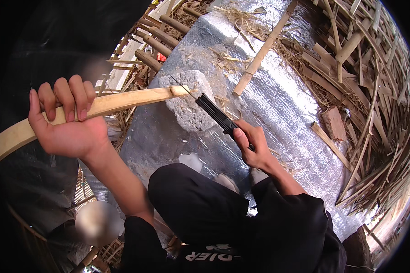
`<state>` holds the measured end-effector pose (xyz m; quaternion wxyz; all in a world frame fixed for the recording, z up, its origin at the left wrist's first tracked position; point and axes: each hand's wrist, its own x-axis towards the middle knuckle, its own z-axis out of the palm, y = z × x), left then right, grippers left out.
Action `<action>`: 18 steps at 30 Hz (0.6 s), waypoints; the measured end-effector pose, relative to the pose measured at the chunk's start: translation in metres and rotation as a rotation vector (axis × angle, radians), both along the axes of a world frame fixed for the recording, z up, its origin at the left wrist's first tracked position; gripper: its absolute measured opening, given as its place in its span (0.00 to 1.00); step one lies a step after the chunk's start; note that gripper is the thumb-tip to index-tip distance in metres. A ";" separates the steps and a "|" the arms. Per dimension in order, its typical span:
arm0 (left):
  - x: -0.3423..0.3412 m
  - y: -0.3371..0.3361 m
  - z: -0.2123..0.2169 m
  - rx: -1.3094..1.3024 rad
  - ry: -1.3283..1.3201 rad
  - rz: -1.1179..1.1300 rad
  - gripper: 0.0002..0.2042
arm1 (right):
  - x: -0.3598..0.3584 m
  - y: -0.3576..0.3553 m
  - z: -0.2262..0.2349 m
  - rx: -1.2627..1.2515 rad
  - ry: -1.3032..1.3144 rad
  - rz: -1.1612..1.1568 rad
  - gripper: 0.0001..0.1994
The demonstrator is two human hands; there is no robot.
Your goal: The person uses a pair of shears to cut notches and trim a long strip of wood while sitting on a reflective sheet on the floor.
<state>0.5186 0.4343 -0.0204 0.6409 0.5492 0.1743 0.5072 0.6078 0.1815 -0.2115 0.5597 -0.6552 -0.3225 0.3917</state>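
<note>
On the left, my left hand is closed round a long, pale, bowed bamboo strip. Its narrow far end, with a darker node, reaches over a rough grey stone block. My right hand grips a black-handled knife with a ridged handle. The thin blade, seen nearly edge-on, slants up and left across the strip's tip. Whether the blade touches the bamboo, I cannot tell. The strip's other end runs out past the left edge of the picture.
Crinkled silver sheeting covers the ground, with shavings scattered on it. A bamboo stick lies beyond the stone. Split bamboo strips are heaped at the right beside a brick. Several round poles lie at the upper left. My bent knee is close below.
</note>
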 end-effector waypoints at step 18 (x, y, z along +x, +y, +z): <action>0.019 -0.030 -0.008 0.148 0.084 -0.350 0.20 | 0.055 -0.120 0.067 0.091 -0.145 -0.349 0.29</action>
